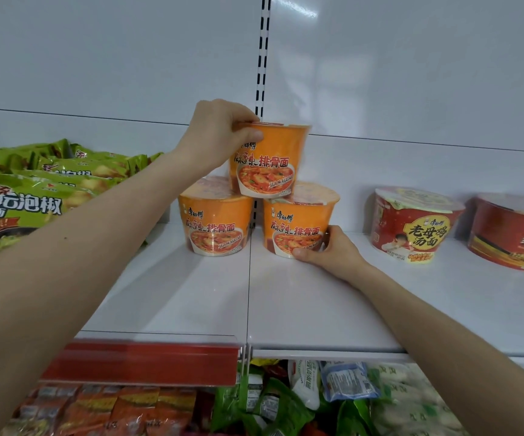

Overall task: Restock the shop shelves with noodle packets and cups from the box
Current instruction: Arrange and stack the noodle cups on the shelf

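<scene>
Three orange noodle cups form a small pyramid on the white shelf. The top cup rests on the lower left cup and the lower right cup. My left hand grips the top cup at its rim from the left side. My right hand holds the lower right cup at its base, thumb in front and fingers round its right side. The box is not in view.
Green noodle packets are stacked at the shelf's left. Two red noodle bowls stand to the right. A red price strip lines the shelf's front edge. Packets of snacks fill the shelf below.
</scene>
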